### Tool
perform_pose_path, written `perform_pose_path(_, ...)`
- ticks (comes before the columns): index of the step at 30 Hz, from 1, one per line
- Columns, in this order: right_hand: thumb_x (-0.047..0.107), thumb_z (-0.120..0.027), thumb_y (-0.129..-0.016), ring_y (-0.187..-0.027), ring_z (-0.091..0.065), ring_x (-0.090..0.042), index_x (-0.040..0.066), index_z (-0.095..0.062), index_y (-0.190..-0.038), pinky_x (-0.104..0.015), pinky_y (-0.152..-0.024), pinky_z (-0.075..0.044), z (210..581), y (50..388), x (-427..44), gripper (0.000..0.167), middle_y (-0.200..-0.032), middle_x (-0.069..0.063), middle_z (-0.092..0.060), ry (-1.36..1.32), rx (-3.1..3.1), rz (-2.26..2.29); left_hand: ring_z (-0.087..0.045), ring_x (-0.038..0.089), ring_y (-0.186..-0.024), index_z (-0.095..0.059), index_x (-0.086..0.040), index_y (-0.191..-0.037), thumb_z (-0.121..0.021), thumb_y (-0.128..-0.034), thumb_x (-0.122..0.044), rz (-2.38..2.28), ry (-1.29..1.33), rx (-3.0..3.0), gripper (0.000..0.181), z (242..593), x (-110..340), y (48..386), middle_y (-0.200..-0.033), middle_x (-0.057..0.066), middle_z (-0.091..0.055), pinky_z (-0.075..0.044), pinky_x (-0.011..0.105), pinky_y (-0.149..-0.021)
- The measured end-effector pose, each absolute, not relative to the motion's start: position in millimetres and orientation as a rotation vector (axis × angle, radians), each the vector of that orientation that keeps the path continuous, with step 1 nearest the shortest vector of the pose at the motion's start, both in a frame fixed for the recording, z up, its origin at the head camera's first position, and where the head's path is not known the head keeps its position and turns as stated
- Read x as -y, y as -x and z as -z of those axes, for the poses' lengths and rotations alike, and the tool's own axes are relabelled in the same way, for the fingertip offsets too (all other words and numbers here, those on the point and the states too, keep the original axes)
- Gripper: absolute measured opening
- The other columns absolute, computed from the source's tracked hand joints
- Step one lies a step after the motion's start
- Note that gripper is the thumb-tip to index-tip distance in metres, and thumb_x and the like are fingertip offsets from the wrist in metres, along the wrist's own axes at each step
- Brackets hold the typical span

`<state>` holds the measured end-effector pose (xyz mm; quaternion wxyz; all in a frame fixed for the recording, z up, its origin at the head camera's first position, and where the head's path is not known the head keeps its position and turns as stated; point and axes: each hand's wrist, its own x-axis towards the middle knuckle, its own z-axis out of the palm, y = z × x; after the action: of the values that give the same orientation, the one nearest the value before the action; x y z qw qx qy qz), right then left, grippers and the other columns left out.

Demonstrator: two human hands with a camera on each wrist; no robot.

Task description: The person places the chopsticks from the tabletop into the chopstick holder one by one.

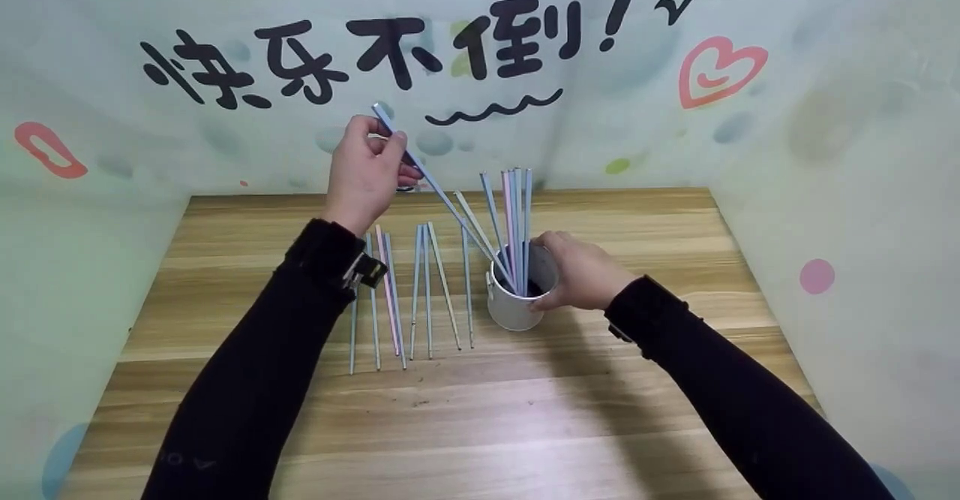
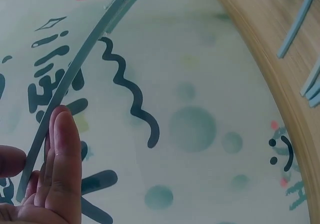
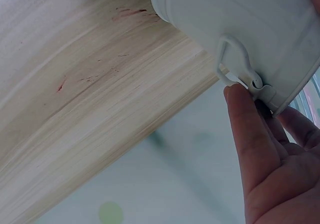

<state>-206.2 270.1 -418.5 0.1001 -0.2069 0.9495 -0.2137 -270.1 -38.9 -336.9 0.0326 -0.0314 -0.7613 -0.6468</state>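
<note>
Between thumb and fingers my left hand (image 1: pixel 365 166) pinches a blue chopstick (image 1: pixel 439 192) near its upper end. Its lower end reaches down into a small white bucket (image 1: pixel 517 311), and it slants to the left. Several blue, pink and pale chopsticks (image 1: pixel 517 203) stand in that bucket. My right hand (image 1: pixel 581 269) grips the bucket by its right side and rim. In the right wrist view, fingers of the right hand (image 3: pixel 280 179) lie by the bucket's handle (image 3: pixel 237 54). The left wrist view shows the held chopstick (image 2: pixel 70 81) against the thumb and fingertips.
A row of several loose chopsticks (image 1: pixel 427 297) lies on the wooden table (image 1: pixel 480 425), left of the bucket. Printed backdrop walls (image 1: pixel 825 147) rise behind and at both sides. Small dark marks (image 1: pixel 420 402) dot the tabletop near the front.
</note>
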Motion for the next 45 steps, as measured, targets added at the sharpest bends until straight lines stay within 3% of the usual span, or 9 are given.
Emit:
perform_pose_path(15,0.024,-0.102,-0.074,-0.121,-0.067,-0.044,-0.007,-0.054,-0.145,-0.057,-0.105,-0.055,419,206,-270,0.091,-0.138,-0.027,-0.063,0.621,-2.825,0.614,-0.077,0.033,-0.089,-0.049,0.0,-0.132,-0.051,-0.1165,-0.015,1.92,0.204,2.465,0.022,352,16,266,-0.102,0.015,-0.071,-0.066,0.035,-0.083)
perform_pose_path(23,0.024,-0.102,-0.075,-0.121,-0.067,-0.044,-0.005,-0.054,-0.144,-0.058,-0.105,-0.056,418,205,-270,0.089,-0.136,-0.026,-0.064,0.613,-2.823,0.63,-0.077,0.035,-0.093,-0.051,0.001,-0.131,-0.053,-0.1157,-0.014,1.915,0.247,2.499,0.022,363,10,263,-0.105,0.016,-0.069,-0.065,0.03,-0.081)
perform_pose_path(31,0.023,-0.102,-0.074,-0.123,-0.066,-0.043,-0.005,-0.055,-0.144,-0.057,-0.106,-0.055,419,205,-270,0.089,-0.138,-0.025,-0.064,0.595,-2.819,0.636,-0.071,0.021,-0.085,-0.057,-0.002,-0.124,-0.059,-0.1137,-0.016,1.811,0.286,2.595,0.017,375,6,258,-0.106,0.013,-0.068,-0.061,0.03,-0.078)
perform_pose_path(40,0.023,-0.102,-0.074,-0.126,-0.065,-0.043,-0.005,-0.055,-0.144,-0.056,-0.108,-0.054,418,205,-270,0.089,-0.14,-0.025,-0.063,0.609,-2.814,0.641,-0.074,0.034,-0.094,-0.059,0.001,-0.121,-0.059,-0.1133,-0.018,1.742,0.387,2.675,0.02,387,1,257,-0.106,0.013,-0.069,-0.06,0.032,-0.08)
perform_pose_path(45,0.024,-0.102,-0.074,-0.125,-0.065,-0.043,-0.005,-0.054,-0.144,-0.056,-0.108,-0.054,417,205,-269,0.09,-0.139,-0.026,-0.063,0.613,-2.813,0.635,-0.074,0.03,-0.094,-0.061,-0.002,-0.12,-0.06,-0.1133,-0.021,1.673,0.388,2.75,0.02,392,-2,256,-0.109,0.016,-0.072,-0.055,0.031,-0.075)
